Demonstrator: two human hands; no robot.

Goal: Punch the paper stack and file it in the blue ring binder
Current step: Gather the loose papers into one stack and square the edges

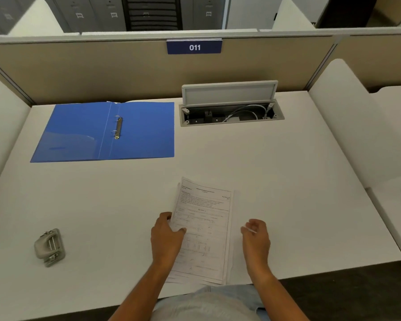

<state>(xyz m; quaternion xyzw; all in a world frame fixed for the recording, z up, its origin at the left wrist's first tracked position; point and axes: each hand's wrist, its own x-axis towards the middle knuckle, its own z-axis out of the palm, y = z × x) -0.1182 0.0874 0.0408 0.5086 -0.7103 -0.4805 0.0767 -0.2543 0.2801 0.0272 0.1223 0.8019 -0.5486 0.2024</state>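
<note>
The paper stack (203, 232) lies on the white desk (287, 181) right at its near edge, directly in front of me, long side running away from me and slightly skewed. Its sheets are fanned a little at the left and far edges, so I judge it a thin, loose sheaf: light, floppy, and ready to slide apart if I lift it by 1 corner. I would square it first, then take it by both long edges, or pinch the left margin where the holes must go.

My left hand (166, 235) rests on the stack's left edge, thumb on the top sheet and fingers curled at the margin; I cannot tell whether they reach under the sheets. My right hand (256, 235) hovers just beside the right edge, loosely curled and holding nothing, not touching the paper.

I count 1 hole punch (49, 247), grey, well to the left near the front of the desk, apart from everything. There is 1 blue ring binder (104, 132), lying open and flat at the far left, with 2 rings (117, 127) on its spine mechanism. Beyond the stack to the right, 1 cable box (230, 113) stands with its lid raised, and 1 plate marked 011 (194, 47) hangs on the partition.
</note>
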